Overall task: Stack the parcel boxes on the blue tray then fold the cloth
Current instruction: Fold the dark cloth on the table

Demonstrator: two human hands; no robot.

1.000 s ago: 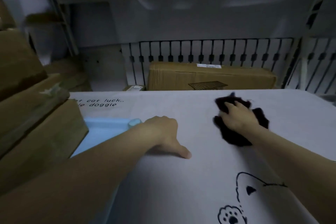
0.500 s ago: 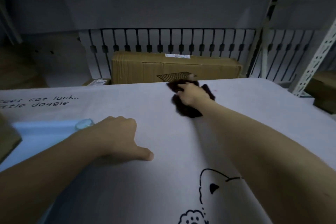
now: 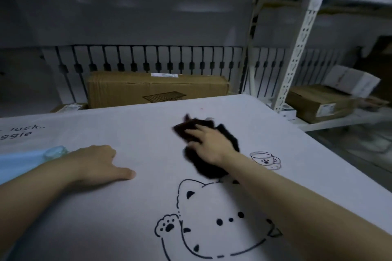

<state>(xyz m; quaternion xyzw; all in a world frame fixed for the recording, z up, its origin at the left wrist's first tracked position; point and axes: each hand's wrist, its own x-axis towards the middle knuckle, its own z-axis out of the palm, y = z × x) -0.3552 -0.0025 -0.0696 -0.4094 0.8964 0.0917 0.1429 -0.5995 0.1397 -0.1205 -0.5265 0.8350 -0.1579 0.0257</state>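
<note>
Head view shows one table [image 3: 131, 229] under a pale printed cover, and one blue tray [image 3: 14, 164] cut off at the left edge. One left hand [image 3: 95, 162] rests there, fingers curled under, thumb out, holding nothing. One right hand [image 3: 209, 144] presses spread fingers onto one dark cloth [image 3: 209, 168], blurred, centre-right.

Blurred by motion: right hand [image 3: 209, 146] and dark cloth [image 3: 209, 166], partly covered by that hand. Cut off at left edge: blue tray [image 3: 19, 164] and printed lettering [image 3: 18, 132]. Left fingers [image 3: 106, 151] curled under, unseen.
</note>
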